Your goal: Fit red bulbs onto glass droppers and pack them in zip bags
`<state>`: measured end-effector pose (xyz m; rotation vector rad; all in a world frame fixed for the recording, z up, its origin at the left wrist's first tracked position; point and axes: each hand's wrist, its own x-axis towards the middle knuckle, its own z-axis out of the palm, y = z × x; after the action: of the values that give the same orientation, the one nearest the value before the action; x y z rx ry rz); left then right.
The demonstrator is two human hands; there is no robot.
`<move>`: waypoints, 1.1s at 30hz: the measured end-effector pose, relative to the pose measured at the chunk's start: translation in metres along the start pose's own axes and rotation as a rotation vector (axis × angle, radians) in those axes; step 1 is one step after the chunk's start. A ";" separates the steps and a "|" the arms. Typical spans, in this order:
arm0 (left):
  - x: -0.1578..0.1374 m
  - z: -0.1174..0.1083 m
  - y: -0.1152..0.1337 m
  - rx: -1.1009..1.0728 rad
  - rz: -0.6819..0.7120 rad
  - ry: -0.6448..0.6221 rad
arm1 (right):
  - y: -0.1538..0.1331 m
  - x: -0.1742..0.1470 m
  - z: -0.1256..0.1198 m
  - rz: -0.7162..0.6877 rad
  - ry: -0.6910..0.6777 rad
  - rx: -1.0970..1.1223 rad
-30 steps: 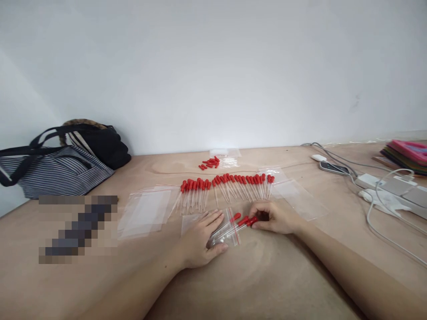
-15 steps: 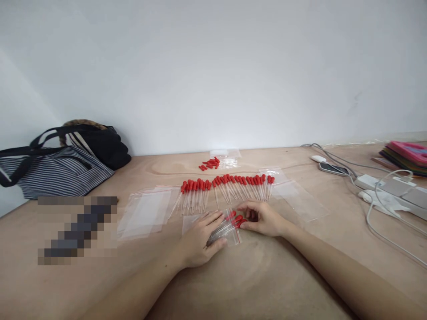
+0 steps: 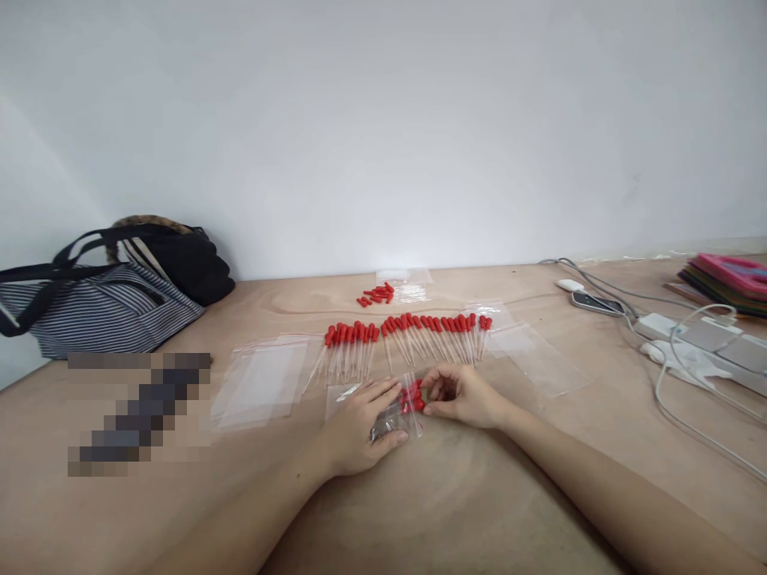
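My left hand [image 3: 365,423] lies flat over a clear zip bag [image 3: 346,391], fingers stretched out and thumb apart, on the bag's body. Inside the bag are several pipette droppers with red bulbs [image 3: 412,397]; their clear stems are partly hidden under my hand. My right hand [image 3: 459,395] is at the bag's open right end, with curled fingers and thumb around the bulb ends of the droppers. Just beyond my hands, a row of red-bulbed droppers [image 3: 413,331] is spread over the table.
Clear zip bags [image 3: 264,383] lie at left, and another bag [image 3: 539,359] at right. Loose red bulbs [image 3: 377,295] and clear stems [image 3: 411,292] lie near the wall. A striped bag [image 3: 113,307] stands left; a power strip [image 3: 701,335] with cables is at right.
My right hand has moved slightly left, and the red bulbs have slid left with it, further into the bag. My left hand stays in place.
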<state>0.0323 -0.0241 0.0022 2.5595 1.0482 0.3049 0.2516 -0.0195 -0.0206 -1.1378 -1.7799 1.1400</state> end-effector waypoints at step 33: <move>-0.001 -0.010 0.004 0.054 -0.031 0.011 | 0.024 0.023 -0.095 0.659 0.697 -0.727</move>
<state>0.0308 -0.0252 0.0127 2.5895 1.1138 0.2857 0.3352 0.0349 -0.0076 -2.3230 -1.2753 0.2633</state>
